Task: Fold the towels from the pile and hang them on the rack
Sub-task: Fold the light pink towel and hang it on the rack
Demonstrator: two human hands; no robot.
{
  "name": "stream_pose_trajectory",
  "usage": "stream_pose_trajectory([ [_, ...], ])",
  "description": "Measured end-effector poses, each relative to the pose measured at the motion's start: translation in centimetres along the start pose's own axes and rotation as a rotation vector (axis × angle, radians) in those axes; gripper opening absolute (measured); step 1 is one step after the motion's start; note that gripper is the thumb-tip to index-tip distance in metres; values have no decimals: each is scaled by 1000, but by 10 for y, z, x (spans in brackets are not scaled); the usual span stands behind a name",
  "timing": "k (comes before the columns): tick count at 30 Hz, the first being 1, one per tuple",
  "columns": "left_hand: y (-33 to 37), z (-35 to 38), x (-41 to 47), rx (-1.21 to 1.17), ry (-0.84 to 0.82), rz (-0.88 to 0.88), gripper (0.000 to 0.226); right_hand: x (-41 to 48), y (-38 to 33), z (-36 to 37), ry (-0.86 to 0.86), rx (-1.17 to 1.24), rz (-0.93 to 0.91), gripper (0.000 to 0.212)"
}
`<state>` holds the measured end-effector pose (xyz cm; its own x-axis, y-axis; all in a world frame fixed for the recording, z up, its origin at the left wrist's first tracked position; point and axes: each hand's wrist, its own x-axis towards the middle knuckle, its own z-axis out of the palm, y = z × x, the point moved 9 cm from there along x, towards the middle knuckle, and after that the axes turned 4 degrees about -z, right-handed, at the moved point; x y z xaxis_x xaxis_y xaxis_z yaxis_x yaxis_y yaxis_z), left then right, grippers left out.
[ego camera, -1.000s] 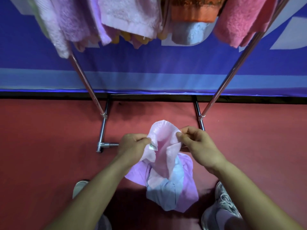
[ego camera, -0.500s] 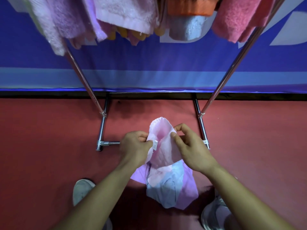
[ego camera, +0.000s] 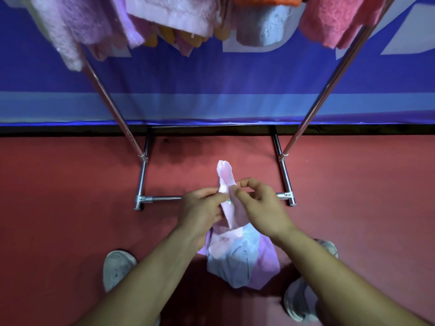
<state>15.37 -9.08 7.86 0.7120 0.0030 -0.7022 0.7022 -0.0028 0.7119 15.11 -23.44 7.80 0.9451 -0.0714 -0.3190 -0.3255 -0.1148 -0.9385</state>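
Note:
A thin towel (ego camera: 240,252) in pale pink, light blue and lilac hangs crumpled in front of me above the red floor. My left hand (ego camera: 202,208) and my right hand (ego camera: 261,205) both pinch its upper pink edge, fingertips nearly touching, with a narrow pink tip sticking up between them. The metal rack (ego camera: 313,109) stands just ahead, its two slanted poles rising to a top bar out of sight. Several towels (ego camera: 179,12) in pink, lilac, orange, white and coral hang along the top of the view.
The rack's base frame (ego camera: 141,182) lies on the red floor (ego camera: 58,208) right under my hands. A blue banner wall (ego camera: 211,90) stands behind the rack. My two grey shoes (ego camera: 117,269) flank the hanging towel.
My hands have come together from a spread grip until the fingertips almost meet. The pink top of the towel has narrowed from a wide fold to a slim peak.

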Motion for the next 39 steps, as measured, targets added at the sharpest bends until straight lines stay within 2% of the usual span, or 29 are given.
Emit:
stream_pose_trajectory([
  [1, 2, 1, -2, -39, -18, -12, 9, 0, 0, 3, -23, 57, 14, 11],
  [5, 3, 6, -6, -106, -94, -82, 22, -1, 0, 7, -66, 197, 31, 24],
  [10, 11, 3, -5, -119, -204, -134, 30, 0, -10, 5, -87, 349, -21, 22],
  [12, 19, -1, -6, -102, -237, -120, 32, 1, -16, 2, -84, 326, -62, 20],
  [14, 28, -15, -2, 8, -137, 16, 29, 3, -19, -4, -41, 250, -99, 20],
  [16, 49, -36, 1, 318, 98, 332, 24, 4, -21, -11, 7, 207, -115, 21],
  [17, 57, -38, -1, 493, 175, 463, 30, 4, -21, -13, 19, 188, -124, 22],
  [18, 60, -37, -1, 598, 197, 537, 44, 5, -21, -14, 15, 162, -135, 20],
  [20, 55, -34, 8, 604, 115, 594, 80, 5, -21, -13, -24, 104, -165, 15],
  [22, 49, -28, 16, 583, 24, 590, 96, 3, -22, -12, -42, 93, -194, 17],
  [24, 40, -22, 25, 434, -103, 484, 86, 1, -27, -15, -37, 74, -228, 19],
  [26, 35, -19, 33, 253, -178, 359, 54, -2, -33, -20, -44, 43, -262, 18],
  [28, 45, -20, 28, 269, -178, 409, 20, -2, -35, -31, -32, -4, -279, 18],
  [29, 51, -21, 24, 277, -180, 459, 12, -1, -35, -37, -17, -40, -288, 18],
  [32, 69, -21, 8, 250, -198, 594, 4, -6, -31, -53, 108, -155, -329, 11],
  [35, 77, -19, -15, 314, -197, 695, 5, -26, -20, -48, 210, -180, -307, 22],
  [39, 83, -23, -49, 255, -107, 718, 14, -58, -33, -21, 70, -226, -316, 21],
])
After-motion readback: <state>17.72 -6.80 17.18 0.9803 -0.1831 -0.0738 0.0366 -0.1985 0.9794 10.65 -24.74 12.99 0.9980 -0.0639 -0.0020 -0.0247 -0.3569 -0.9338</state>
